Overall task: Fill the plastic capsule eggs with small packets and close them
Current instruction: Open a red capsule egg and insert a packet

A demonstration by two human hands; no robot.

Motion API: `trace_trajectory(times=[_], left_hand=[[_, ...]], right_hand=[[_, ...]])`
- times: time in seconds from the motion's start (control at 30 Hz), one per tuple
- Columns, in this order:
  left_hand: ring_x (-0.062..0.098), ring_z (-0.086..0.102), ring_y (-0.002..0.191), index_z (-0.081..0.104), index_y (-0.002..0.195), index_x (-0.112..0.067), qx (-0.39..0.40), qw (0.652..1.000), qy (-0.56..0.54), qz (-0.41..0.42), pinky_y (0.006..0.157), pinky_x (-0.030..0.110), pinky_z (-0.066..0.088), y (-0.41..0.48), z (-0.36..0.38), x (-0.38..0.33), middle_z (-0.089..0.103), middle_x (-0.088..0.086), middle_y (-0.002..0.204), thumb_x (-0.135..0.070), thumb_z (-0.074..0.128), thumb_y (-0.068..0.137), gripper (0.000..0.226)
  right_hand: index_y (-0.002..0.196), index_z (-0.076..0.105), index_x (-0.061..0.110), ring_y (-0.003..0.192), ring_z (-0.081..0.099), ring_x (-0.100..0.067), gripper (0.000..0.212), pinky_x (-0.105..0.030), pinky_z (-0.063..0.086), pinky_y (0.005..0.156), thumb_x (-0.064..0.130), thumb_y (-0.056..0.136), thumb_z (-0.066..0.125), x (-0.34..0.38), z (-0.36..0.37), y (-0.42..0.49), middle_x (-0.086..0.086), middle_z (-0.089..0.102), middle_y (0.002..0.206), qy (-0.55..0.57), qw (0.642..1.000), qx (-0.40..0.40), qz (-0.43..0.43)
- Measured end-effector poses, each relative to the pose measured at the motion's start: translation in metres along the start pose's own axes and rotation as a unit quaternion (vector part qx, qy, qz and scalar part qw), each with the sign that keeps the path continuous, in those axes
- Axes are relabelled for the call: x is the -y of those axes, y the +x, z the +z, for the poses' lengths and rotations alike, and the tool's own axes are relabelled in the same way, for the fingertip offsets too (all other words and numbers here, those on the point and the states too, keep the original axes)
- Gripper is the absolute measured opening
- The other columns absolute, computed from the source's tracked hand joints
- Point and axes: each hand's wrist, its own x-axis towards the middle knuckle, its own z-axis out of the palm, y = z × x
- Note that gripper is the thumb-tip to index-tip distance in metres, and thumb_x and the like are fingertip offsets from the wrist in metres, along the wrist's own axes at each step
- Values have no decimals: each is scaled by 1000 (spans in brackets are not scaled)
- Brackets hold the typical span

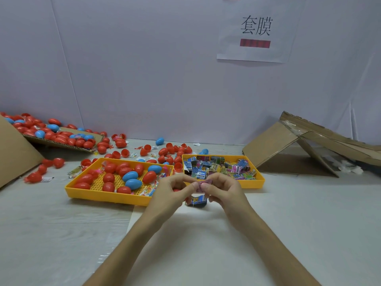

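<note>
My left hand (175, 190) and my right hand (223, 190) meet above the table, just in front of the two yellow trays. Between their fingertips they pinch a small pink packet (203, 185). A blue packet (198, 200) hangs just below the hands, partly hidden by the right fingers. A bit of a red capsule egg (176, 190) shows inside my left hand. The left yellow tray (99, 195) holds several red and blue capsule eggs. The right yellow tray (250, 183) is full of small printed packets.
Loose red egg halves and whole eggs (171, 150) lie scattered behind the trays. A cardboard flap (61, 139) at back left carries many more eggs. Folded cardboard (299, 147) leans at back right. A white sheet (206, 244) covers the table under my forearms.
</note>
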Motion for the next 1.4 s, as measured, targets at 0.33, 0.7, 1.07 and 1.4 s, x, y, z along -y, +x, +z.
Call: trace_trajectory(times=[0.33,0.7,1.07,1.4], left_hand=[[-1,58,53,75,87,-25,36,998,43,-7,50,9,42,0,4,0,66,-8,59,-37,67,94,16],[0,61,57,74,90,-21,51,997,59,-16,53,9,43,-1,2,1,69,-7,63,-23,71,93,5],[-1,59,53,74,85,-15,35,998,46,-24,51,9,42,-1,7,4,68,-5,60,-20,75,90,7],[1,51,44,72,84,-13,7,997,-55,-56,41,14,34,-2,4,0,64,-1,59,-21,75,90,10]], right_hand=[[94,76,22,76,67,-17,27,-23,51,63,3,77,79,-1,-3,1,-3,72,80,-7,1000,-6,-15],[109,68,26,75,71,-14,44,-23,56,65,15,72,89,-4,-2,3,7,69,77,-53,994,-91,16],[108,68,23,78,71,-15,39,-24,55,65,23,74,86,-6,0,4,7,71,86,-37,995,-70,52],[95,69,9,67,62,-15,50,-28,52,64,45,63,83,-4,1,4,-6,71,81,0,996,-37,86]])
